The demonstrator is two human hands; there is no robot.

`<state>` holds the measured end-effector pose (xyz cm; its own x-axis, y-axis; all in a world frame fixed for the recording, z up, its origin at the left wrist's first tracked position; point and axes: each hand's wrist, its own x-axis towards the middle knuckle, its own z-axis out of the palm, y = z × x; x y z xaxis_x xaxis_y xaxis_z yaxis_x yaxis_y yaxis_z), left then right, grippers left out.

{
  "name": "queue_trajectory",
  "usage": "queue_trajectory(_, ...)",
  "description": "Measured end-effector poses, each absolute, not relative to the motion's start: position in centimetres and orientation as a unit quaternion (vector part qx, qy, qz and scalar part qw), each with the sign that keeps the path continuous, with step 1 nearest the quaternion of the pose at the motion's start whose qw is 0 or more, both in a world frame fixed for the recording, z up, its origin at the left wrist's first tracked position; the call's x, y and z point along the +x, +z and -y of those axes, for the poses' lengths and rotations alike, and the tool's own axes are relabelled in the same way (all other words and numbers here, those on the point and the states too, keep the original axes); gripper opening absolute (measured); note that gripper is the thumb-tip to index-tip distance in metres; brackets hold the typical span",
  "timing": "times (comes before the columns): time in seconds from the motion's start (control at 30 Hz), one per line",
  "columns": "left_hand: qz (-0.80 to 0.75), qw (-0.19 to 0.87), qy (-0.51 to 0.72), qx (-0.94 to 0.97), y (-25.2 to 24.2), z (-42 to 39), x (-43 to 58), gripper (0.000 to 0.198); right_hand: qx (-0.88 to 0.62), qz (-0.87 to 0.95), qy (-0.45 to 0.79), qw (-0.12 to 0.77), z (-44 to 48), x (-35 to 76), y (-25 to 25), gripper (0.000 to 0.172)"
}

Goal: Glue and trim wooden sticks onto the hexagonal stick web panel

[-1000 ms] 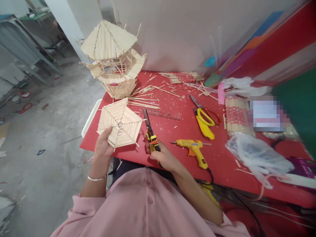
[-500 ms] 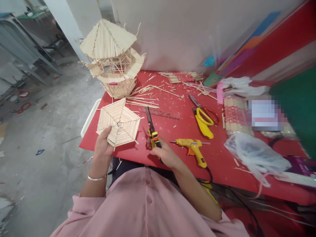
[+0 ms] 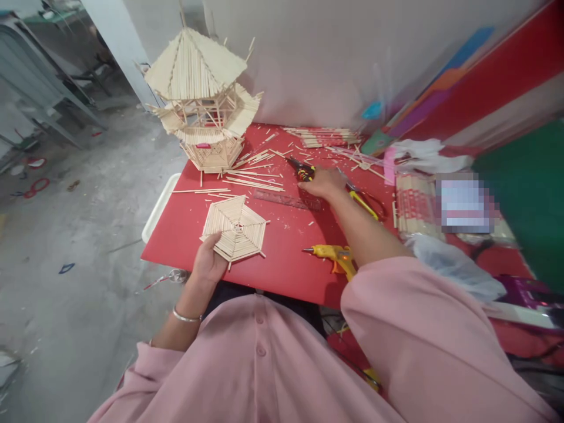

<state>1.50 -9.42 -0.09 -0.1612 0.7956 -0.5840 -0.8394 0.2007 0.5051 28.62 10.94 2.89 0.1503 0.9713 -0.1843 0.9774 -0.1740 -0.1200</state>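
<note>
My left hand (image 3: 211, 259) grips the near left edge of a hexagonal panel (image 3: 235, 229) of thin wooden sticks, laid in rings around a small hole. The thumb lies on top and the other fingers are hidden beneath. Reaching over the table, my right hand (image 3: 325, 181) is closed around the black and yellow handles of a pair of pliers (image 3: 304, 170). Their dark jaws point left towards loose sticks (image 3: 254, 179). A clear ruler (image 3: 286, 198) lies between the panel and the pliers. Right of that hand, yellow-handled scissors (image 3: 363, 202) are partly covered by my forearm.
A stick-built pagoda model (image 3: 202, 111) stands at the back left of the red table (image 3: 273, 270). A yellow glue gun (image 3: 332, 254) lies under my right forearm. Packs of sticks (image 3: 416, 205) and a plastic bag (image 3: 453, 264) are on the right. Scraps litter the back.
My right hand has carried the pliers forward and right, from near my body to the back of the table. My left hand has moved the panel slightly right and nearer.
</note>
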Motion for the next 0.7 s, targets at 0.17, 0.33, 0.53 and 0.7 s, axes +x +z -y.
queue_trajectory(0.17, -0.399, 0.670, 0.625, -0.017, -0.3, 9.8, 1.6, 0.041, 0.716, -0.693, -0.082, -0.033, -8.5, 27.8, 4.6, 0.082)
queue_trajectory(0.33, -0.400, 0.673, 0.622, -0.022, 0.4, 10.0, 1.3, 0.045, 0.566, -0.771, -0.260, -0.134, 2.5, 25.4, 6.0, 0.021)
queue_trajectory(0.53, -0.407, 0.692, 0.596, -0.011, 1.4, 10.9, 1.4, 0.043, 0.578, -0.739, -0.304, -0.164, 10.5, 22.6, 0.6, 0.006)
queue_trajectory(0.7, -0.430, 0.745, 0.507, 0.046, 1.3, 13.9, -0.1, 0.025, 0.549, -0.763, -0.267, -0.212, 9.4, 23.0, -1.7, 0.018)
